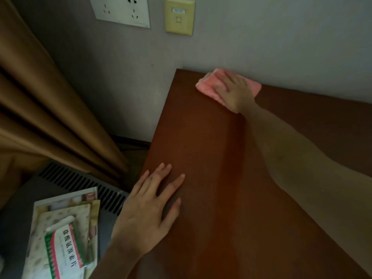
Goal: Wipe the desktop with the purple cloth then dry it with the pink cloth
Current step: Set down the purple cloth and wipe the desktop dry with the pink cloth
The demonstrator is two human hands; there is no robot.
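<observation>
Nearest the camera, at about seven o'clock, the left hand (149,216) lies flat on the desk (211,188), palm down, fingers (161,172) spread apart and holding nothing; it looks to be bracing the body for the reach. Just off the desk's left edge, lower down, a stack of papers with a medicine box (64,250) on top sits beside a slatted vent (84,184), with a brown curtain (46,109) hanging above them.

Out at one o'clock, in the far corner where the desk meets the wall, the right hand (234,91) presses down on the pink cloth (209,85), arm stretched long. Its fingers are laid flat and close together on top of the fabric, pinning it to the wood instead of pinching it. The cloth is folded into a thick pad, touching or very nearly touching the wall.

Since pink is in play, this is probably the drying stage (the purple cloth is nowhere in view). Such a cloth is soft, light and limp, so it will bunch or unfold if dragged by an edge. A flat palm over the middle, with even downward pressure, should keep it gliding as one pad.
</observation>
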